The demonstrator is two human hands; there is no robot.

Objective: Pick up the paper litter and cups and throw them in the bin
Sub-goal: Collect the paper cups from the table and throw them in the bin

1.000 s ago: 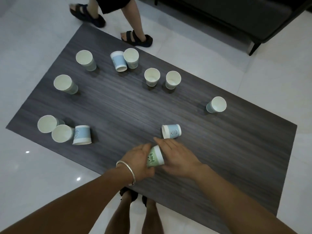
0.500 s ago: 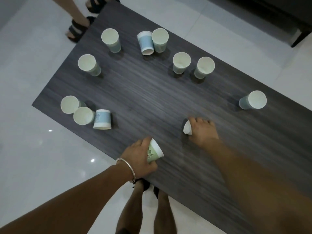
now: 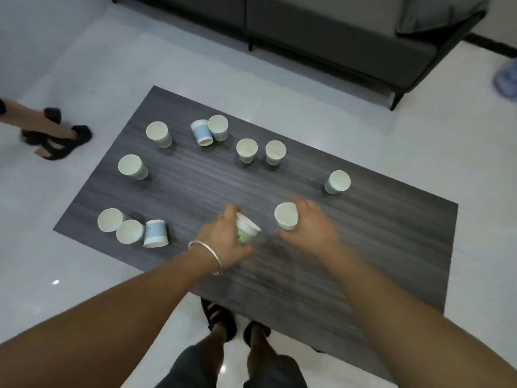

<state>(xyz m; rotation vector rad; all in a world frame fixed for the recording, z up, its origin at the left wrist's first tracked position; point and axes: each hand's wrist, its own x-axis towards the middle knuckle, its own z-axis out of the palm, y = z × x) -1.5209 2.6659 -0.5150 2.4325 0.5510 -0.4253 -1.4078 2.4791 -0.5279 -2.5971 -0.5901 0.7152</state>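
Green-print cup [image 3: 246, 230], tilted, at near middle of the dark table [image 3: 363, 247]; your left hand [image 3: 222, 239] curls round it. Just beside, your right hand [image 3: 314, 228] grips the pale cup [image 3: 286, 217]. Other cups [image 3: 246, 149] scattered farther out.

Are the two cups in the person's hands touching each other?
Apart. The head view shows a strip of dark table between the green cup in the left hand and the pale cup in the right hand.
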